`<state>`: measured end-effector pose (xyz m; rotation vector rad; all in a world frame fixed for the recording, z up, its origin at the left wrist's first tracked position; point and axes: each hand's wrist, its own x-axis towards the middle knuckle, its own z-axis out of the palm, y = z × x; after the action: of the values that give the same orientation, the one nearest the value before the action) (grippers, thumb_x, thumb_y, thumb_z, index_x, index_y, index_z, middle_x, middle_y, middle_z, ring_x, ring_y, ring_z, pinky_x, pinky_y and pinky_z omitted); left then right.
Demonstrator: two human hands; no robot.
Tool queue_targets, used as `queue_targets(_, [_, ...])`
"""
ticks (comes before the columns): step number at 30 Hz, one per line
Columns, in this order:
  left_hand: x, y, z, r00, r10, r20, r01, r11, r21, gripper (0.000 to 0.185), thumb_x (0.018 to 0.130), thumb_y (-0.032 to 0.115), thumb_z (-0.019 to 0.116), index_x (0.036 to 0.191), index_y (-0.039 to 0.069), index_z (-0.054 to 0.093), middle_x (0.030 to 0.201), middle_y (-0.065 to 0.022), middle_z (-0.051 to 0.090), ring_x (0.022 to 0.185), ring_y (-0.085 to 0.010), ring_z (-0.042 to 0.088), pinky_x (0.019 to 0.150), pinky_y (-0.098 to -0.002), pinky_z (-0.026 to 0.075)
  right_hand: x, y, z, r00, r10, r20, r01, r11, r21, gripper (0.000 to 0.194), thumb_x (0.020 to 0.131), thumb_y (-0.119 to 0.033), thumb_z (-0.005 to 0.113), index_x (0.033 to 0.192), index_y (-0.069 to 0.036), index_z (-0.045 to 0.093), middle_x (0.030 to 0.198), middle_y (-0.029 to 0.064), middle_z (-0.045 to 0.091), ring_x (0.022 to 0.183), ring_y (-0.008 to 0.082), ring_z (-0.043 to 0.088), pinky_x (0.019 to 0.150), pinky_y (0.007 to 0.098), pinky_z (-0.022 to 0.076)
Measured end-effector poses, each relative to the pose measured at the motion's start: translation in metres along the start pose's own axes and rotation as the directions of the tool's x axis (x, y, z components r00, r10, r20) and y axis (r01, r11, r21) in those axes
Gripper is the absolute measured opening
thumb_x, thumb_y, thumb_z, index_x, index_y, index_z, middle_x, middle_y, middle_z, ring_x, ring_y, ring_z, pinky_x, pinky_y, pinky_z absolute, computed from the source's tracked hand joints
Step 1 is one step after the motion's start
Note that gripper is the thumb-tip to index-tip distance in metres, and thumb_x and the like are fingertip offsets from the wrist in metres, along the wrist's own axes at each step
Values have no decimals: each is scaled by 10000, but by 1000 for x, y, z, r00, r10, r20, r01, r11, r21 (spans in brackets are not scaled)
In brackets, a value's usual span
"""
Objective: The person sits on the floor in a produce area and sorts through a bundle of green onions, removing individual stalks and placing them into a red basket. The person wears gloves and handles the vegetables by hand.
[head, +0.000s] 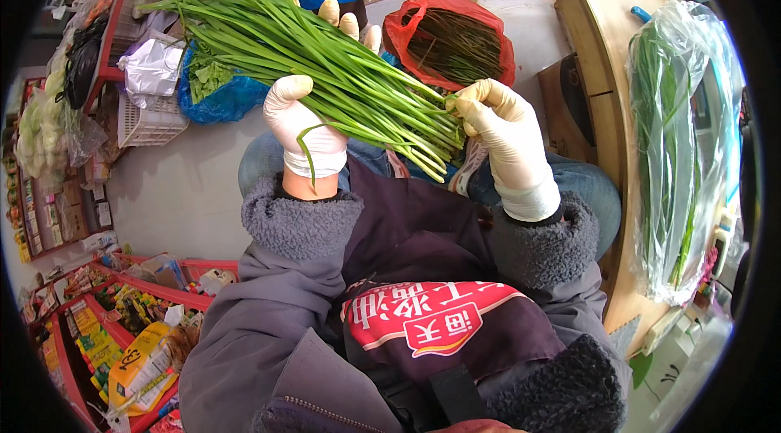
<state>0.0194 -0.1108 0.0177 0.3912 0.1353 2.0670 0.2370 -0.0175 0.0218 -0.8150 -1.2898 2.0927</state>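
Note:
A large bunch of green garlic chives (341, 73) lies across my left hand (311, 121), which wears a white glove and has its thumb on the near side and its fingertips showing beyond the far side. My right hand (506, 134), gloved too, pinches at the pale stem ends on the right with thumb and fingers; the small part between the fingertips is hard to make out. One bent leaf hangs over my left wrist. Just beyond the stem ends, a red plastic bag (509, 45) holds brownish and green plant scraps (454, 45).
A blue plastic bag with leafy greens (210, 88) is on the floor at the left, beside a white plastic crate (149, 125). Bagged long greens (665, 146) lie on the wooden counter (601, 36) at right. Red shelves (110, 311) with packaged goods stand at lower left.

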Motion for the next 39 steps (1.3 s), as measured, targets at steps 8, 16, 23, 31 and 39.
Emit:
queue_targets(8, [-1,3,1,1000,8,2,-8,1000,0,915,708,-6,580,1581,186,382,1508,-189,519,1368,-365,534,1267,-599,271,-3,-8,0,999,48,14,-48,999,-13,68,960,-109,716,964,-49,685,900,-18,667,717,27,511,655,200,423])
queue_targets(16, [1,1,2,1000,6,5,-6,1000,19,871,713,5,563,1555,167,413,1510,-199,524,1364,-365,538,1263,-584,286,0,-6,12,827,-489,278,551,602,-578,396,787,115,708,1121,-90,762,1098,76,683,947,180,672,813,282,531])
queue_targets(23, [-2,-2,7,997,-73,-37,69,992,-109,895,681,17,528,1562,32,369,1601,-246,394,1455,-412,425,1282,-597,235,-4,-6,5,987,-154,39,158,941,-298,177,1037,-138,649,1083,10,732,920,-2,702,848,57,595,777,222,479])
queue_targets(31, [-2,-1,7,994,-84,-75,69,981,-180,847,709,2,510,1546,45,392,1618,-244,368,1452,-443,414,1276,-596,250,-3,-7,4,1000,-18,25,21,989,-144,226,1054,-217,627,1072,-15,726,837,-30,664,724,27,506,676,208,423])
queue_targets(39, [-2,-5,5,996,-80,-47,78,996,-47,710,852,35,631,1524,44,402,1579,-219,422,1439,-401,443,1248,-566,329,-5,0,8,989,-105,106,119,983,-139,173,939,41,705,1100,3,654,1119,56,699,945,82,633,892,254,519])
